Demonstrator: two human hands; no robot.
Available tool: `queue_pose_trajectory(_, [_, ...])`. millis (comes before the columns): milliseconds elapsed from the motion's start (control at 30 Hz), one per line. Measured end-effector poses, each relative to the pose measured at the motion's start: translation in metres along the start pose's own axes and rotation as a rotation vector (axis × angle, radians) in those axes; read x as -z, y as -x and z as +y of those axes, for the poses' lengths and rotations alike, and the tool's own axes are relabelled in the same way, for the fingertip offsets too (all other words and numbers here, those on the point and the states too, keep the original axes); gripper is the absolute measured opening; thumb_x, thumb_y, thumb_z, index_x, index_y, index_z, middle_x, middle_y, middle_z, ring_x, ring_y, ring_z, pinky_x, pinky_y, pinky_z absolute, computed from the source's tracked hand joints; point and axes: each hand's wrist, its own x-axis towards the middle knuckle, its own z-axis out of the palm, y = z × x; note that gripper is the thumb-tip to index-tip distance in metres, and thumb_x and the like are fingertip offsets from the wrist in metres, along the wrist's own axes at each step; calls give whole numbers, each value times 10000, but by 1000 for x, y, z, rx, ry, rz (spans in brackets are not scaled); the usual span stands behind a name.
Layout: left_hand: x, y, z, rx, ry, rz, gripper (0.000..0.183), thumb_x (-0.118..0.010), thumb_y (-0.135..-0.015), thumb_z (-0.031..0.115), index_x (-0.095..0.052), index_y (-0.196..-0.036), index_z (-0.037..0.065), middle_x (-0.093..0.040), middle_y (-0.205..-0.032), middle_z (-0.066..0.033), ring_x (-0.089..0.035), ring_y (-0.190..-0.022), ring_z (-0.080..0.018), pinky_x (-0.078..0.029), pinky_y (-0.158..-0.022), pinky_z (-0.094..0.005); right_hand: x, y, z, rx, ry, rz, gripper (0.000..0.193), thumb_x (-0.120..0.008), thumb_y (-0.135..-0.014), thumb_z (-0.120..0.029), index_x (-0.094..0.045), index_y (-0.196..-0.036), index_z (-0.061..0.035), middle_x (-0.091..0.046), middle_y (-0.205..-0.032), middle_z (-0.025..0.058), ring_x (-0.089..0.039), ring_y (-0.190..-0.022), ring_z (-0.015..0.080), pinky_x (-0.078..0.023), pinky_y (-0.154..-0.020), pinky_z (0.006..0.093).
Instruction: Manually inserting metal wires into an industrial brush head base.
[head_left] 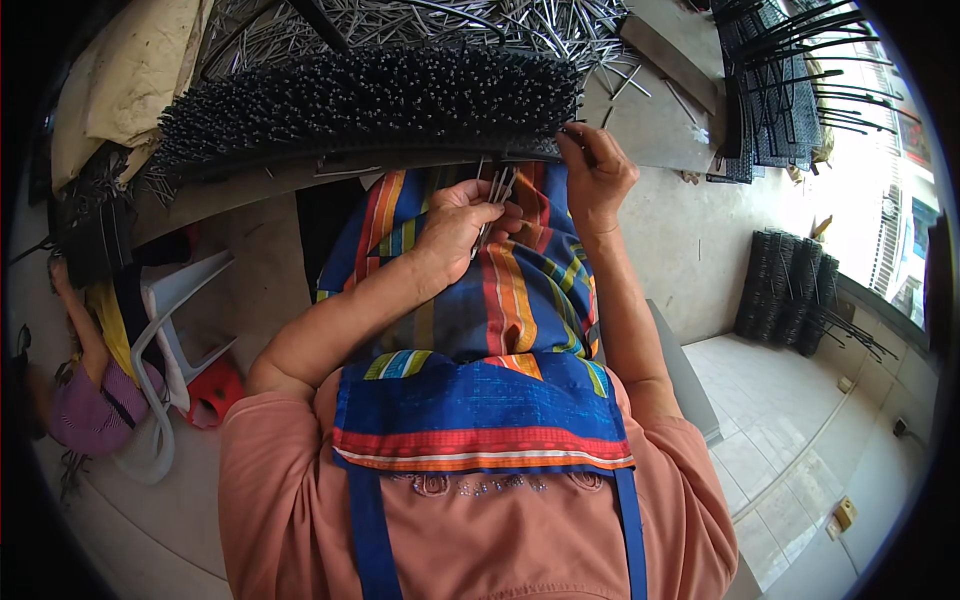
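Note:
My left hand [455, 230] is closed around several thin silvery metal rods [500, 188], held above my striped apron [510, 300]. Their upper ends fan out past the fingers toward the table edge. Just in front lies a long, slightly curved black rack [370, 100], densely set with upright dark pins with shiny tips. My right hand [603, 180] is raised at the rack's right end. Its thumb and fingertips are pinched together close to the pins, and whatever sits between them is too small and dark to name.
Behind the rack lies a heap of loose metal rods [560, 25], with a brown flat bar [670, 65] beside it. Black mesh pieces [775, 90] stand at the right. Dark wire bundles [785, 290] rest on the floor. A co-worker [95, 410] and white plastic chair [160, 400] are left.

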Motion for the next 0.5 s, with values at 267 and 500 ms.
queue_pose_trajectory(267, [-2,-1,0,-1,21,-43,142,-561,-923,26,-610,-1056,37,-706,-934,-93,-676,-789,-150,-526,-680,-263,1,-14,-1,77,119,-119,119,-747,-772,-42,-731,-890,-32,-653,-718,63,-581,-578,104,-446,-549,244])
queue_pose_trajectory(500, [0,-1,-1,8,15,-50,139,-552,-925,26,-614,-1050,30,-704,-929,-103,-674,-781,-151,-526,-678,-261,1,-8,-2,54,42,-69,118,-752,-764,-30,-731,-880,-36,-647,-716,57,-567,-568,98,-440,-539,246])
